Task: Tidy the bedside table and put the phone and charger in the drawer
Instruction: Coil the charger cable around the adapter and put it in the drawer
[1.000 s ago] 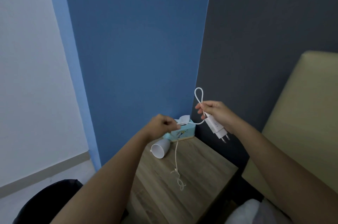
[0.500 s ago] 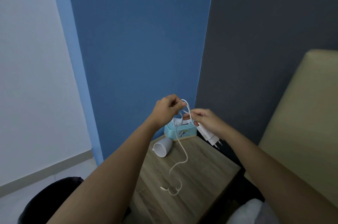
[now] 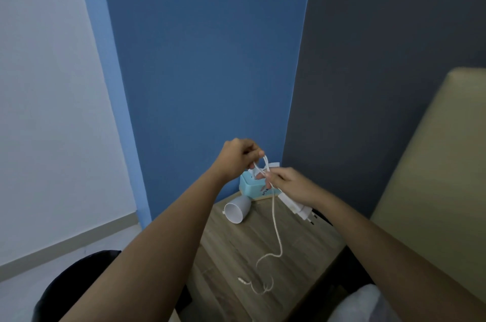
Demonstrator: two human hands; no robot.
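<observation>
Looping cable [image 3: 275, 219] between left hand [image 3: 240, 157] fingertips, charger [image 3: 298, 207] under right hand [image 3: 289, 183]

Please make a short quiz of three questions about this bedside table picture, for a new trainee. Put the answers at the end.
1. True or false: the white cup stands upright on the bedside table.
2. Which hand keeps the charger plug in its grip? A) left hand B) right hand C) neither
3. Fill in: the free end of the white cable lies on the ____.

Key:
1. False. The cup lies on its side, its mouth toward the camera, beside the teal tissue box.
2. B. The plug pokes out under the right hand, while the left hand pinches a loop of cable.
3. Table. The connector rests on the wooden top.
</observation>
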